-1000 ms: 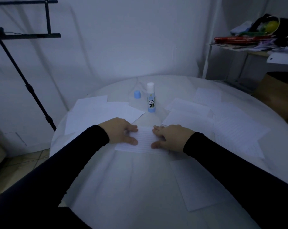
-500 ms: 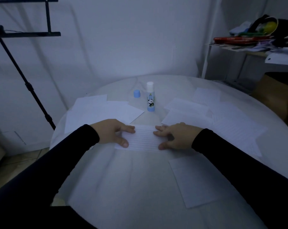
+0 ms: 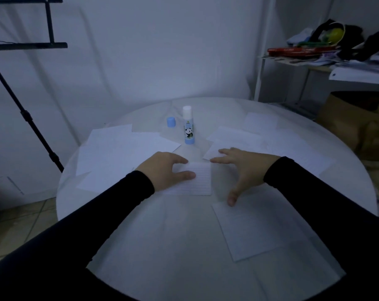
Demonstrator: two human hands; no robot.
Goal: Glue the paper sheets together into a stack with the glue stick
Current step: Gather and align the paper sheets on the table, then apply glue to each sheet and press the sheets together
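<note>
A small lined paper sheet (image 3: 200,180) lies flat at the middle of the round white table (image 3: 184,246). My left hand (image 3: 165,170) rests on its left part with fingers spread. To the right of that sheet my right hand (image 3: 242,168) is spread wide, fingers over a loose sheet (image 3: 213,154) behind and thumb touching the corner of another sheet (image 3: 251,233) in front. The uncapped glue stick (image 3: 188,126) stands upright behind the hands, its blue cap (image 3: 171,122) beside it on the left.
Several loose sheets (image 3: 123,148) lie overlapping at the table's left, and more sheets (image 3: 282,144) at its right. A black stand (image 3: 23,114) rises left of the table. A cluttered shelf (image 3: 327,53) and a brown box (image 3: 358,122) stand at the right.
My right hand has slid off the lined sheet to the right and spread open over the neighbouring sheets. My left hand stayed on the sheet's left part.
</note>
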